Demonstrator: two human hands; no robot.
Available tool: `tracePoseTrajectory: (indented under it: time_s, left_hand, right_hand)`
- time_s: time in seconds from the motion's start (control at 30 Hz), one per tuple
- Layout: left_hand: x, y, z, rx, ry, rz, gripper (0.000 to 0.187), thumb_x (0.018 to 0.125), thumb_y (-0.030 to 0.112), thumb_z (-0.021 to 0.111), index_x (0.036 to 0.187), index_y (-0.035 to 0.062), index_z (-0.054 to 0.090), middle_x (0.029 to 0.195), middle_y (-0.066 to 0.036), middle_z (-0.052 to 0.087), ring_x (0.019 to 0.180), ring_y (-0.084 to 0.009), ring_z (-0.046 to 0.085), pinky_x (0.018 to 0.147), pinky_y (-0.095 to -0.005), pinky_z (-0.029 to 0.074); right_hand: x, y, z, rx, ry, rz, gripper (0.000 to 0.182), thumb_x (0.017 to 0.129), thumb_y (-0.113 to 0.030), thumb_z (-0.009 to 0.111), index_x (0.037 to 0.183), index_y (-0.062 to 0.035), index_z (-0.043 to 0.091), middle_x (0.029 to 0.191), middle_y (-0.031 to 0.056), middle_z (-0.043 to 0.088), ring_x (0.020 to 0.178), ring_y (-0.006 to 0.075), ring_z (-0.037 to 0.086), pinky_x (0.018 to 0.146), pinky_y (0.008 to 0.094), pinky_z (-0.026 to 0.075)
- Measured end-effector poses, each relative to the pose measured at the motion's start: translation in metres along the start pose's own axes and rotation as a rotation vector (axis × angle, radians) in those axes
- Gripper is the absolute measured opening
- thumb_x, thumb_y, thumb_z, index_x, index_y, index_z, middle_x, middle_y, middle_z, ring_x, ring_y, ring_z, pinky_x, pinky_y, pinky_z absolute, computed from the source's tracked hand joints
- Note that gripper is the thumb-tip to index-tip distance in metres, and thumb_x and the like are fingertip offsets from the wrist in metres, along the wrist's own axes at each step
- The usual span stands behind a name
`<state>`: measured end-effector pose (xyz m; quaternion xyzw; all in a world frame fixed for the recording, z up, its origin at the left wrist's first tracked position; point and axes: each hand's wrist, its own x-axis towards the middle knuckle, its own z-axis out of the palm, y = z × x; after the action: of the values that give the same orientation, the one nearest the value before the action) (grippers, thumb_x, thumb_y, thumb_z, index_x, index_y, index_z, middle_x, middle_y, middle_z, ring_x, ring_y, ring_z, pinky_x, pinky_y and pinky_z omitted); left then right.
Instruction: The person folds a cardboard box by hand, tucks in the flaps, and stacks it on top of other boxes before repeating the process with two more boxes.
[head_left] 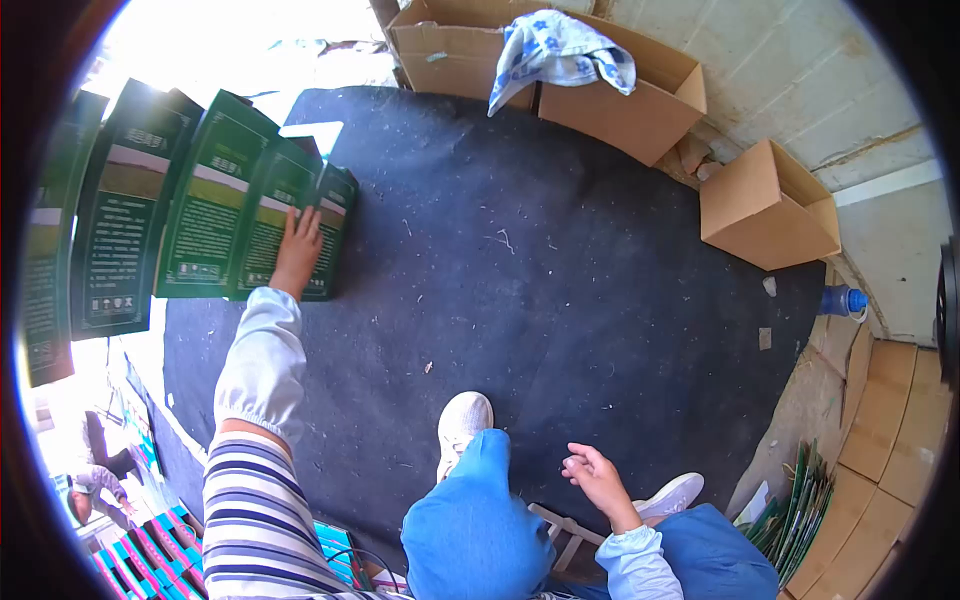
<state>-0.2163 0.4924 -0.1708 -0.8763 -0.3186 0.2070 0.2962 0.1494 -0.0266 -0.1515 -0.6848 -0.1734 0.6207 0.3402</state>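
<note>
Several tall green printed cardboard boxes [212, 190] stand side by side in a row at the left, some leaning. My left hand [297, 250] reaches to the right end of that row, its fingers stretched out and lying against the face of a green box [275, 215]. It is not wrapped around the box. Low in the view, my right hand [600, 485] hovers near my knee, empty, with its fingers loosely bent and apart. Below both hands spreads a black mat [520, 270] with small scraps on it.
Open brown cartons [610, 105] line the back wall, one with a blue-patterned cloth [565, 50] over it. A smaller carton [755, 205] and a blue bottle [843, 300] are at the right. Flat green pieces [800, 510] stand lower right. Another person [95, 480] is at lower left.
</note>
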Motion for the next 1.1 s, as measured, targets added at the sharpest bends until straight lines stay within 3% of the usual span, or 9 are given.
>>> tracePoseTrajectory:
  time_s: [0.3, 0.4, 0.5, 0.67, 0.73, 0.77, 0.83, 0.97, 1.1]
  left_hand:
    - [0.018, -0.022, 0.012, 0.118, -0.166, -0.095, 0.033, 0.088, 0.021, 0.047, 0.114, 0.0087, 0.063, 0.143, -0.007, 0.041, 0.137, -0.0256, 0.028, 0.112, -0.0547, 0.014]
    - [0.02, 0.003, -0.012, 0.126, -0.214, -0.095, 0.034, 0.086, 0.019, 0.048, 0.115, 0.0075, 0.062, 0.143, -0.013, 0.039, 0.138, -0.028, 0.026, 0.112, -0.0532, 0.015]
    - [0.026, 0.052, -0.055, -0.263, 0.211, 0.065, 0.037, 0.08, 0.012, 0.052, 0.115, 0.0018, 0.057, 0.141, -0.017, 0.039, 0.138, -0.03, 0.025, 0.113, -0.0487, 0.016]
    - [-0.042, 0.156, -0.163, -0.845, 0.049, 0.227, 0.048, 0.074, 0.008, 0.067, 0.119, 0.0096, 0.052, 0.137, -0.018, 0.041, 0.129, -0.0362, 0.037, 0.105, -0.0502, 0.029]
    - [-0.063, 0.168, -0.201, -1.203, -0.004, 0.314, 0.044, 0.079, 0.012, 0.066, 0.12, 0.006, 0.053, 0.123, -0.019, 0.052, 0.11, -0.0354, 0.053, 0.093, -0.0429, 0.043]
    - [-0.07, 0.167, -0.228, -1.391, -0.216, 0.281, 0.04, 0.081, 0.013, 0.066, 0.118, 0.0023, 0.054, 0.12, -0.02, 0.055, 0.1, -0.0342, 0.059, 0.087, -0.0402, 0.048]
    - [-0.084, 0.16, -0.261, -1.595, -0.451, 0.177, 0.038, 0.087, 0.015, 0.062, 0.122, 0.003, 0.054, 0.115, -0.015, 0.059, 0.095, -0.0241, 0.061, 0.081, -0.0356, 0.049]
    - [-0.09, 0.129, -0.361, -1.789, -0.404, 0.249, 0.037, 0.091, 0.015, 0.059, 0.124, -0.0003, 0.052, 0.116, -0.012, 0.059, 0.099, -0.0191, 0.058, 0.088, -0.0321, 0.046]
    - [-0.101, 0.127, -0.474, -1.788, -0.308, 0.406, 0.041, 0.09, 0.02, 0.061, 0.123, -0.002, 0.052, 0.113, -0.011, 0.06, 0.104, -0.0184, 0.057, 0.091, -0.03, 0.044]
  right_hand:
    - [-0.003, 0.014, 0.014, -0.116, -0.043, -0.024, 0.041, 0.089, -0.02, 0.061, 0.124, -0.0016, 0.052, 0.101, 0.0113, 0.064, 0.09, 0.0171, 0.064, 0.08, 0.03, 0.05]
    - [-0.005, 0.003, 0.021, -0.131, -0.072, -0.11, 0.04, 0.09, -0.021, 0.06, 0.124, -0.0019, 0.052, 0.101, 0.0109, 0.064, 0.089, 0.0167, 0.063, 0.08, 0.0303, 0.05]
    - [-0.034, -0.02, 0.028, -0.09, 0.003, -0.162, 0.039, 0.09, -0.022, 0.06, 0.122, -0.0016, 0.052, 0.098, 0.0112, 0.064, 0.087, 0.0182, 0.064, 0.078, 0.0312, 0.051]
    - [-0.128, -0.08, 0.02, -0.324, 0.115, -0.286, 0.037, 0.09, -0.02, 0.057, 0.123, -0.0042, 0.051, 0.104, 0.0134, 0.058, 0.089, 0.0261, 0.062, 0.074, 0.034, 0.05]
    - [-0.17, -0.098, 0.003, -0.298, 0.174, -0.412, 0.036, 0.091, -0.019, 0.056, 0.123, -0.0043, 0.051, 0.104, 0.0129, 0.058, 0.086, 0.026, 0.062, 0.073, 0.0343, 0.05]
    - [-0.195, -0.105, -0.007, -0.285, 0.206, -0.483, 0.036, 0.091, -0.019, 0.055, 0.124, -0.0044, 0.051, 0.105, 0.0127, 0.058, 0.085, 0.026, 0.062, 0.072, 0.0345, 0.05]
    - [-0.253, -0.123, -0.036, -0.35, 0.361, -0.635, 0.034, 0.089, -0.014, 0.059, 0.121, -0.0051, 0.053, 0.104, 0.0121, 0.058, 0.078, 0.0271, 0.062, 0.068, 0.0351, 0.051]
    - [-0.358, -0.11, -0.116, -0.527, 0.938, -0.876, 0.026, 0.088, -0.009, 0.059, 0.113, -0.0015, 0.058, 0.095, 0.0128, 0.063, 0.079, 0.0217, 0.064, 0.071, 0.0325, 0.051]
    - [-0.431, -0.013, -0.183, 0.066, 1.445, -0.532, 0.024, 0.096, -0.017, 0.05, 0.11, -0.0003, 0.059, 0.097, 0.0093, 0.063, 0.084, 0.014, 0.061, 0.076, 0.0278, 0.048]
